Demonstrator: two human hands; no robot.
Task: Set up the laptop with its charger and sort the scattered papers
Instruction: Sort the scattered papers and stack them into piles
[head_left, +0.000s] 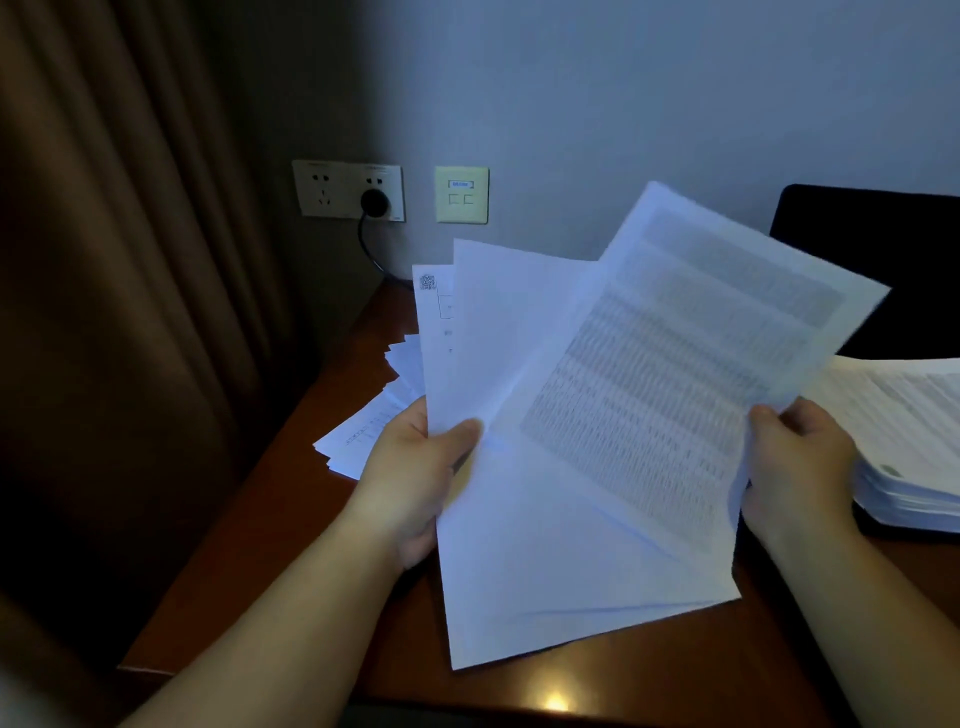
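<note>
Brown curtain (119, 312) fills the left third, hanging just beside the desk's left edge; grey wall (623, 104) behind; wooden desk (249, 545) runs from the wall toward the viewer, bare wood showing along its left edge and along the near edge below the held sheets; fanned sheets (545, 519) held up above the desk centre, tilted toward the camera, their lower corners close over the wood; the top printed sheet (665, 374) is angled to the right, its upper corner overlapping a dark shape (883, 260) at the right rear, probably the laptop screen, view too dim to be sure; thick paper stack (914, 441) lies on the desk at the right edge of view, just beside the right hand; loose papers (369, 415) spread on the desk at the rear left, partly hidden behind the fan; left hand (421, 467) grips the fan's left edge, thumb on the front; right hand (795, 457) pinches the printed sheet's right edge; double wall socket (332, 192) with a black plug (375, 201) and cord dropping to the desk's rear corner; data port plate (461, 194) to its right.
</note>
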